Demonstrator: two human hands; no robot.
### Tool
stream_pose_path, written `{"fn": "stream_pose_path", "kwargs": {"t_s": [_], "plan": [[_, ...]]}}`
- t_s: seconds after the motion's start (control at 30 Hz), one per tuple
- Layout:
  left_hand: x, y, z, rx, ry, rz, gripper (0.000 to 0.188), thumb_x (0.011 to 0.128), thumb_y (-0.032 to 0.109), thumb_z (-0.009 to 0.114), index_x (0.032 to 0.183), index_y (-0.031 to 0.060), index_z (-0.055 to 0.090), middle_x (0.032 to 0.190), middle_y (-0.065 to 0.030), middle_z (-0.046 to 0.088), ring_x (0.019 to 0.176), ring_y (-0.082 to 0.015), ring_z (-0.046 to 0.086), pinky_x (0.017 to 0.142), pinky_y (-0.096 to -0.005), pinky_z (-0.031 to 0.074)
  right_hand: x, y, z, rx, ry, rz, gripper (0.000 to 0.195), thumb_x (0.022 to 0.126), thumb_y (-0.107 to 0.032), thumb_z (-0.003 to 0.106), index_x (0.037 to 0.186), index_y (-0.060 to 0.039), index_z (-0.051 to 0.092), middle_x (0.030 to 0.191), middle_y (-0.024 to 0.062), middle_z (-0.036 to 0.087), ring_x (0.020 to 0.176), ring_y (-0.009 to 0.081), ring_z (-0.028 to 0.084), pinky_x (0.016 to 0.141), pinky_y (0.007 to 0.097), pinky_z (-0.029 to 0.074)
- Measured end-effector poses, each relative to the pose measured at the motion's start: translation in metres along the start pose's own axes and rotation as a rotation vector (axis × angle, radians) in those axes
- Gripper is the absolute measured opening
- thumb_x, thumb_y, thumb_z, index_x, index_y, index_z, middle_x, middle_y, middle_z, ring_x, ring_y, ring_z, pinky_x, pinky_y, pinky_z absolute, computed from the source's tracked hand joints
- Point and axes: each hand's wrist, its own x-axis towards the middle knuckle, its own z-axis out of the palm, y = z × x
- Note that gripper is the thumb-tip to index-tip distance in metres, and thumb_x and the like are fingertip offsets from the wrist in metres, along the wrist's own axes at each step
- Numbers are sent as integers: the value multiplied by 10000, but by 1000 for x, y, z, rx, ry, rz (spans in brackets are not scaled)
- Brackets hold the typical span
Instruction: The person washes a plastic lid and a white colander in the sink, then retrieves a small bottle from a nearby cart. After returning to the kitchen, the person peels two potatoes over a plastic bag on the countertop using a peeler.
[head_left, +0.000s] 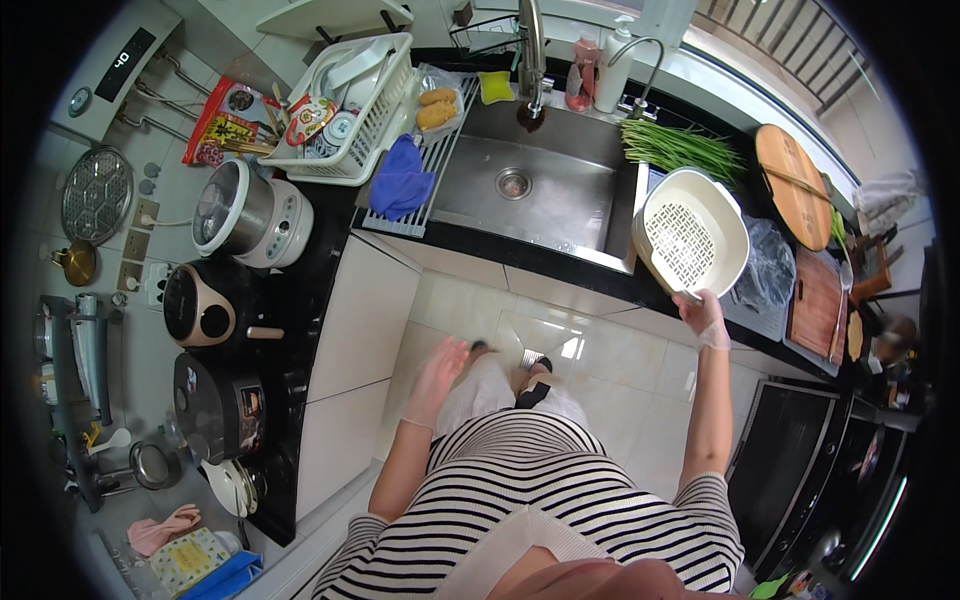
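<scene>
My right hand (703, 321), in a thin clear glove, grips the near rim of a cream plastic colander (686, 217). The colander tilts over the counter just right of the sink, and its slotted base shows with nothing on it. My left hand (437, 375), also in a clear glove, hangs in front of my body over the floor. It holds nothing, and its fingers are extended. Behind the colander lies a bunch of long green stalks (679, 146), perhaps garlic chives. The stainless steel sink (555, 180) has wet walls and a drain strainer (514, 183).
Left of the sink are a purple cloth (401, 180), a bag of potatoes (436, 112) and a dish rack (367, 135). Right of the colander are a crumpled plastic bag (765, 266), a wooden cutting board (814, 300) and a round wooden lid (791, 187). The faucet (532, 56) overhangs the sink.
</scene>
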Motion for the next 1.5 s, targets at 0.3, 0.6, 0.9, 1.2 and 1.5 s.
{"fn": "stream_pose_path", "kwargs": {"t_s": [0.3, 0.6, 0.9, 1.2, 1.5], "plan": [[62, 48, 56, 145, -107, -31, 425, 938, 235, 508, 1301, 28, 431, 1257, -144, 505, 1084, -209, 505, 905, -304, 406, -31, -32, 94, -291, -76, 78, 372, 813, -158, 443, 1082, 89, 509, 907, 177, 652, 682, 216, 643, 624, 286, 539], [101, 107, 60, 108, -47, 18, 406, 913, 192, 525, 1271, 22, 434, 1214, -131, 533, 1033, -189, 528, 858, -285, 417, 74, -23, 220, -215, -319, 475, 475, 836, -164, 390, 1202, 138, 372, 1030, 302, 588, 824, 344, 668, 674, 339, 589], [118, 141, 34, 126, 55, 42, 395, 899, 194, 546, 1254, 41, 462, 1152, -92, 567, 996, -150, 546, 846, -262, 420, 193, 110, 287, 431, 20, 503, 333, 918, -134, 403, 1218, 10, 407, 1228, 288, 469, 1075, 426, 512, 835, 438, 534], [235, 192, 75, 558, -17, 533, 385, 837, 40, 574, 1217, 30, 518, 1117, -65, 594, 990, -146, 562, 891, -281, 442, 184, 136, 344, 625, 451, 409, 423, 873, -119, 584, 1241, -21, 399, 1267, 223, 423, 1139, 374, 475, 887, 477, 496], [389, 323, 154, 1646, 352, 1284, 504, 614, 186, 780, 1057, 64, 573, 1022, -151, 589, 969, -337, 545, 850, -410, 448, 90, 77, 332, 497, -20, 265, 532, 930, -151, 461, 1388, -2, 235, 1398, 215, 323, 1177, 334, 459, 890, 354, 461]]}}
